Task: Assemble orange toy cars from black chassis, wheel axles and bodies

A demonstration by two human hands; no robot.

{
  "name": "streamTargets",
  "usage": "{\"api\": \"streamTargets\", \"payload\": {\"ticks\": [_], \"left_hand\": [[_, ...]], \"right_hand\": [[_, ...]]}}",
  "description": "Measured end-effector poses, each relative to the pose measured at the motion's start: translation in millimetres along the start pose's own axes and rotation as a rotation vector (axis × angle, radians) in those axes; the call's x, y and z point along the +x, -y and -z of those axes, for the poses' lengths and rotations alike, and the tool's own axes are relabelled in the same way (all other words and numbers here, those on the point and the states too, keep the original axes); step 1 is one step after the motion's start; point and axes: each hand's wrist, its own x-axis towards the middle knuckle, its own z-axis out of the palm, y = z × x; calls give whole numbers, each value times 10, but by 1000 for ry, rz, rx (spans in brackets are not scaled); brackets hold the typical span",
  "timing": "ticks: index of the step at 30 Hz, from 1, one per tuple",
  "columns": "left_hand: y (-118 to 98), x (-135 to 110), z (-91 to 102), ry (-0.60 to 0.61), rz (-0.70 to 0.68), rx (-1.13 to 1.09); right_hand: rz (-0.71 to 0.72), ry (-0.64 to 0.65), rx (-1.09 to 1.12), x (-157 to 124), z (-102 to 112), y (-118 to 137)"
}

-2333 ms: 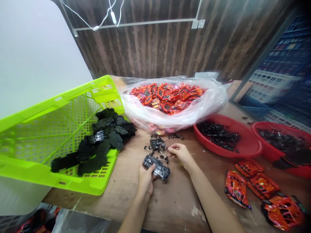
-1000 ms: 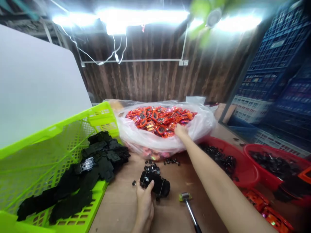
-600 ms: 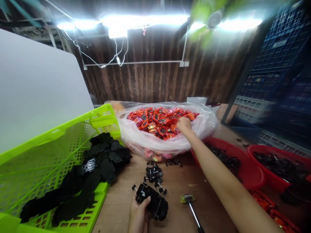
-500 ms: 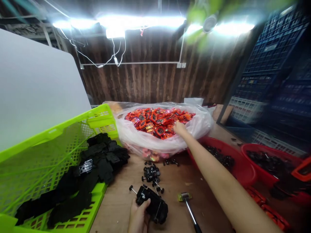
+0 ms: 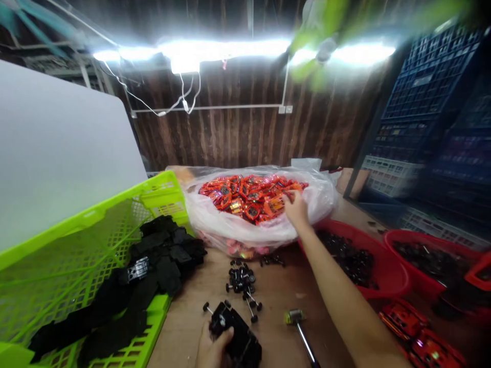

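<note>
My left hand (image 5: 214,345), low in the middle, is closed around a black plastic toy car chassis (image 5: 241,340). A wheel axle (image 5: 207,308) juts out by the chassis's far left corner. With my right arm stretched forward, my right hand (image 5: 297,209) is at the right side of a clear plastic bag (image 5: 230,225) heaped with shiny orange-red toy car bodies (image 5: 233,191). Its fingers grip an orange car body (image 5: 275,205) at the edge of the heap. Several loose wheel axles (image 5: 241,278) lie on the wooden table between chassis and bag.
A lime-green crate (image 5: 159,317) with black chassis parts (image 5: 169,250) is on the left. A small hammer (image 5: 301,329) lies to the right of the chassis. Two red basins (image 5: 395,283) hold small black parts; orange car bodies (image 5: 437,352) sit at lower right.
My right hand has shifted right and slightly back toward me across the heap, its fingers now round a car body. My left hand and the chassis have moved slightly nearer me.
</note>
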Motion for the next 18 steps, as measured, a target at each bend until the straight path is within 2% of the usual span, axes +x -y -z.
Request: {"api": "streamTargets", "payload": {"ticks": [2,3,6,7,9,12,15,18], "left_hand": [[-172,-71,-44,-4,-5,26],[-251,-91,-66,3,-13,58],[-394,-90,-109,-1,-49,133],[-405,-80,-114,-1,-52,146],[-383,-66,-117,12,-50,158],[-316,-89,-126,43,-44,161],[-285,-139,-161,52,-25,135],[-290,-181,-198,58,-21,109]], "right_hand": [[22,134,55,-454,199,-122],[35,247,80,-746,261,-180],[64,620,88,-1698,318,-291],[53,675,69,-1987,310,-307],[8,676,13,-2469,278,-314],[-108,494,-145,-2972,205,-257],[-165,394,-354,-3278,118,-141],[-152,396,-499,-3385,89,-74]]}}
